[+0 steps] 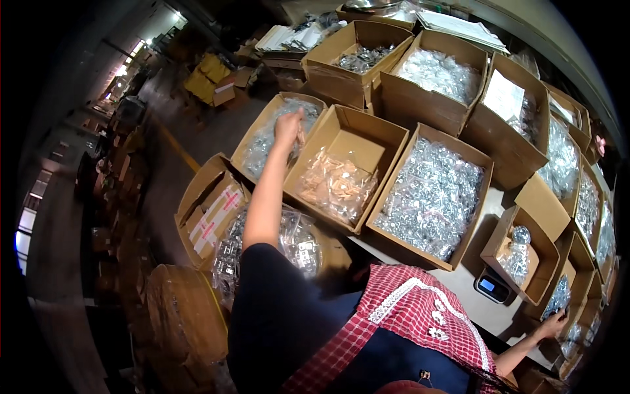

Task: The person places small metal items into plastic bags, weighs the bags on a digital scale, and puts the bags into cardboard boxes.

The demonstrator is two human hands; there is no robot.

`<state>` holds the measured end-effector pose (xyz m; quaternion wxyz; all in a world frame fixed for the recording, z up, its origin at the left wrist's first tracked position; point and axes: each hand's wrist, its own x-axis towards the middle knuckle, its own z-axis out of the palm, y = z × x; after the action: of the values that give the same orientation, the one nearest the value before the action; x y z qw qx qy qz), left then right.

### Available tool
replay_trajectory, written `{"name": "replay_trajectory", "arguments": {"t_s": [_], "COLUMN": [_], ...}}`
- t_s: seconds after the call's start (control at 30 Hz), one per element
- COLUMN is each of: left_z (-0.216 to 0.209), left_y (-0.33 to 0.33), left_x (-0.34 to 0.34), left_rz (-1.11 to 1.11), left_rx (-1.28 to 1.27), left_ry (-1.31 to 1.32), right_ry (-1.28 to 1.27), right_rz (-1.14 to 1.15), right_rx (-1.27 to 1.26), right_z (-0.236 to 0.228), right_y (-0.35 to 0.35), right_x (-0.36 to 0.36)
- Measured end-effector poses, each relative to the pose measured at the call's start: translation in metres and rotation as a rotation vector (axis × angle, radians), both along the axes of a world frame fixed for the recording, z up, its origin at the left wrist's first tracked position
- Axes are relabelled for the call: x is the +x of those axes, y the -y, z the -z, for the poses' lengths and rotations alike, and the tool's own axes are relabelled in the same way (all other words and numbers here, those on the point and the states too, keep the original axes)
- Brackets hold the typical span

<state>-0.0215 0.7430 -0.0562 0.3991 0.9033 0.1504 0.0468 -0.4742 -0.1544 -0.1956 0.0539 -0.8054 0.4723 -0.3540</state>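
My left hand (pixel 287 129) reaches over a cardboard box (pixel 240 157) of small clear plastic bags (pixel 261 139). Its fingers are curled together; what they hold, if anything, is hidden. Right of it stands a box (pixel 357 131) with bags of tan pieces (pixel 338 180). Far off at the lower right, my right hand (pixel 552 326) is at a narrow box (pixel 576 279) with bluish, shiny small parts (pixel 559 295). Its fingers are small and dark in the picture, so their grip is unclear.
A box brims with bagged silvery metal parts (pixel 430 197). A small box (pixel 525 223) rests on a digital scale (pixel 492 286). More boxes, one with clear bags (pixel 440 73), line the back and right. Bagged metal parts (pixel 298 246) lie by my left arm, near a round brown carton (pixel 180 312).
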Motion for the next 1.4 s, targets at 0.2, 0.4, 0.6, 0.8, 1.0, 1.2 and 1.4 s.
{"name": "replay_trajectory", "arguments": {"t_s": [0.2, 0.4, 0.6, 0.8, 1.0, 1.2, 1.4], "left_z": [0.019, 0.023, 0.010, -0.064, -0.083, -0.065, -0.038], "left_y": [-0.069, -0.148, -0.150, -0.020, 0.139, 0.330, 0.477], "left_x": [0.015, 0.000, 0.001, -0.039, -0.054, -0.093, -0.147], "left_rz": [-0.212, -0.334, -0.133, 0.226, 0.521, 0.702, 0.811], "left_rx": [0.855, 0.837, -0.191, -0.830, -0.989, -1.068, -0.975], "left_ry": [-0.108, -0.166, 0.143, -0.018, -0.177, -0.432, -0.456], "right_ry": [0.082, -0.205, -0.181, -0.150, 0.075, 0.208, 0.178], "right_rz": [-0.049, -0.029, -0.022, -0.015, -0.170, -0.192, -0.232], "right_rx": [0.049, -0.041, -0.122, 0.012, 0.064, 0.029, 0.007], "right_z": [0.011, -0.008, 0.015, 0.000, -0.002, -0.021, -0.039], "right_y": [0.009, -0.009, 0.028, -0.007, -0.027, -0.058, -0.075], "right_x": [-0.007, 0.001, -0.027, -0.014, 0.002, 0.023, 0.025]}}
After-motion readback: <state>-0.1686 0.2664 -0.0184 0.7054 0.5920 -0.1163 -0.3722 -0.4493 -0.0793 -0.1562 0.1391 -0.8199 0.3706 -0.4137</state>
